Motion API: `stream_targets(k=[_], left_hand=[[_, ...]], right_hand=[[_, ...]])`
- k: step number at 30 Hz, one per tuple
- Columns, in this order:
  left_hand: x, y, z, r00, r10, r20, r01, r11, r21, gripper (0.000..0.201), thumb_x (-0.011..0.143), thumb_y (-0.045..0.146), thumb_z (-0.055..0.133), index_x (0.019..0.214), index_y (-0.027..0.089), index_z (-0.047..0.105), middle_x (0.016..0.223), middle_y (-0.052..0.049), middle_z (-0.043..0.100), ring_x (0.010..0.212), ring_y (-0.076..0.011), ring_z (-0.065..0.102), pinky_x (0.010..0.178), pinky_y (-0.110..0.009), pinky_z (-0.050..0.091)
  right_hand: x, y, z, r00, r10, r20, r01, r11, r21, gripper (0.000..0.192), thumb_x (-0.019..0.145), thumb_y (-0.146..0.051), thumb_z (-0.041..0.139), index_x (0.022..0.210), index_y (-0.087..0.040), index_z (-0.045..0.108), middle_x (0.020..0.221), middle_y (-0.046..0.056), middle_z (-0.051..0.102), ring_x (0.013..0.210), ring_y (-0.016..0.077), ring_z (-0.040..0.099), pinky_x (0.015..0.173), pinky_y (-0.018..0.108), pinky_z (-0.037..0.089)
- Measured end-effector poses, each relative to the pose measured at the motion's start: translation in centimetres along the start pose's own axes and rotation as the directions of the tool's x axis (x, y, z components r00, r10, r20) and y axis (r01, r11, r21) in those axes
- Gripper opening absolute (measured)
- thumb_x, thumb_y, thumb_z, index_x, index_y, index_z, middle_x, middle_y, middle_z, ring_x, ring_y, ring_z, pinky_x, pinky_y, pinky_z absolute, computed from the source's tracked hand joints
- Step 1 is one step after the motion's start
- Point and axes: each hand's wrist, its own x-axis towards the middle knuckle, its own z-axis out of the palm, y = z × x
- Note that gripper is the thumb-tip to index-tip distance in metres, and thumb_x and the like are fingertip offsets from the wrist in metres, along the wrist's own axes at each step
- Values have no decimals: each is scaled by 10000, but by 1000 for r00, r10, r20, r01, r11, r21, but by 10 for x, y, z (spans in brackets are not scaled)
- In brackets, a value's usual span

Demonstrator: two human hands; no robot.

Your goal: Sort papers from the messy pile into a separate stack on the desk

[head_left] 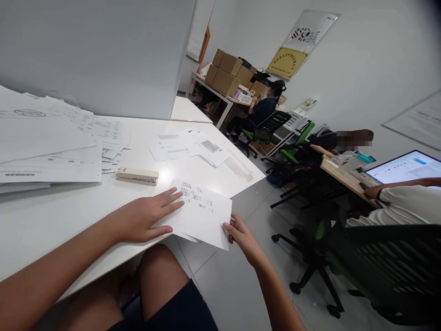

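The handwriting on the small sheaf of papers (201, 214) is too small to read, and how many sheets it holds cannot be counted: one top sheet shows, with at least one more edge peeping out beneath it. The sheaf lies at the near corner of the white surface (44, 216), its right part jutting past the edge over the floor. The left hand (146, 218) lies flat on it, fingers spread and pressed down on its left side; the right hand (241, 234) pinches its lower right corner, thumb on top, the other fingers hidden under the paper. One cream stapler (137, 175) rests just beyond the left hand, apart from it. Two further lots of printed sheets sit on the surface: a big loose stack (51, 142) at the left, cut off by the frame, and a smaller fan (189, 147) farther back. Three other people sit at desks to the right, partly hidden by chairs.
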Motion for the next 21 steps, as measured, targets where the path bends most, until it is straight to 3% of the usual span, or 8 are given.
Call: stream_targets(k=[3,6,9,13,15,17,21], left_hand=[[0,-1,1,1000,25,-4,-25,1000,8,608,956,491,515,1506,246,429,1597,-97,361,1503,-317,299,1162,-466,415],[0,-1,2,1000,19,8,-19,999,27,586,961,486,505,1473,203,480,1578,-114,390,1498,-327,310,1188,-490,379],[0,0,2,1000,-1,28,0,1000,29,571,957,500,502,1438,192,525,1551,-118,434,1476,-326,358,1192,-501,376],[0,0,4,1000,2,14,-3,1000,12,562,950,506,515,1443,234,522,1546,-93,450,1462,-312,387,1194,-483,378],[1,0,4,1000,-22,-11,22,1000,19,605,966,503,479,1511,250,420,1573,-82,413,1478,-297,361,1198,-468,372],[2,0,3,992,-90,-87,94,995,36,688,979,507,435,1585,249,236,1621,-89,329,1499,-295,318,1199,-469,363],[2,-1,2,907,-303,-294,304,952,-42,887,953,578,447,1598,248,-65,1668,-132,200,1470,-335,367,1111,-469,456]], right_hand=[[-1,1,-2,1000,-26,11,26,998,-49,566,822,-495,673,1316,-242,563,980,28,675,670,152,550,576,282,412],[0,2,0,998,-33,-44,29,995,-93,465,821,-510,676,1202,-244,651,1123,62,688,860,206,624,665,307,469],[3,3,8,997,-46,-56,49,997,65,449,822,-517,689,1171,-237,651,1210,88,688,1026,254,639,794,355,514],[5,-3,19,974,-144,-175,184,953,239,448,803,-476,728,1163,-245,594,1137,96,710,963,257,675,798,384,547],[5,-12,20,922,-283,-265,336,923,184,382,812,-449,724,1116,-257,592,1057,74,715,923,238,672,780,364,545],[6,-21,18,838,-438,-325,494,862,114,285,828,-413,707,1047,-268,595,947,44,707,872,215,657,769,342,528],[13,-36,16,671,-596,-441,691,718,82,184,808,-338,695,928,-275,571,803,5,658,786,190,622,771,340,498]])
